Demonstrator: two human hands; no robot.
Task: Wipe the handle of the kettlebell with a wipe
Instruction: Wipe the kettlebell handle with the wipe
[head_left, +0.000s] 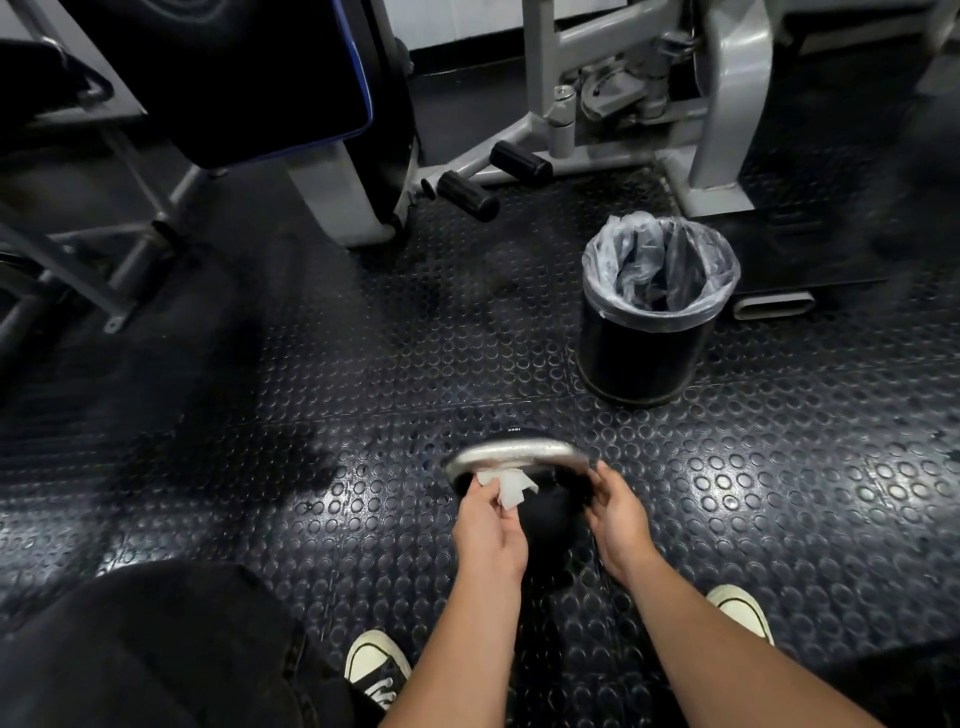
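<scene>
The kettlebell sits on the studded black rubber floor, just in front of the person's feet and near the middle of the mat. Its silver handle arches across the top, catching the light, while the dark body below is mostly lost in shadow between the two forearms.

The left hand pinches a crumpled white wipe between fingers and thumb and presses it against the left end of the handle, on its near side. The right hand curls round the right end of the handle where it bends down to the body. The hands are apart, one at each end of the handle.

Beyond the kettlebell and to the right stands a small black waste bin lined with a clear plastic bag folded over its rim; it is well apart from the hands. Behind the bin rises the grey steel frame of a gym machine, with two black foam-covered pegs lying low over the floor at the far edge of the mat. At the far left, a dark padded seat with blue trim hangs over more grey tubing.

Close in, two black canvas shoes with white toe caps flank the arms, and a dark trouser leg fills the near left corner.
</scene>
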